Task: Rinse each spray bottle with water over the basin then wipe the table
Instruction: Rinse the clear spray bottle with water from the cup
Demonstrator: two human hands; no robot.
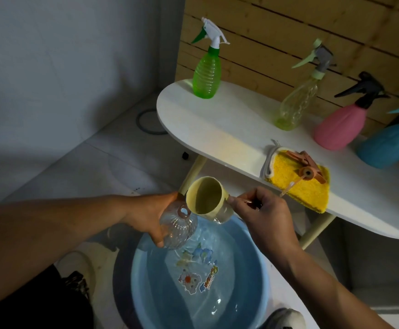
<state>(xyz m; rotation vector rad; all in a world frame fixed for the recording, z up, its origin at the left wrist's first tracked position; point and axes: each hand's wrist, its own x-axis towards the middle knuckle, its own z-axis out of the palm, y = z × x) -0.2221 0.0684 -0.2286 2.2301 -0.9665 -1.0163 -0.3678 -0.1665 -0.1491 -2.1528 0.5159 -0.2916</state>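
My left hand (pixel 149 216) grips a clear ribbed spray bottle (pixel 178 227) with its head off, its open pinkish neck facing up, over the blue basin (pixel 260 276) of water on the floor. My right hand (pixel 263 214) holds the handle of a yellow cup (pixel 208 198), tilted beside the bottle's neck, with water dripping from its underside. The bottle's pink spray head (pixel 306 168) lies on a yellow cloth (pixel 298 186) on the white table (pixel 217 129). On the table stand a green bottle (pixel 206 74), a clear yellowish bottle (pixel 298 103), a pink bottle (pixel 341 124) and a blue bottle (pixel 388 143).
The table's cream legs (pixel 193 172) stand just behind the basin. A wooden slat wall (pixel 288 32) backs the table. A dark ring (pixel 149 122) lies on the tiled floor at the far left. My shoes (pixel 286 319) show beside the basin.
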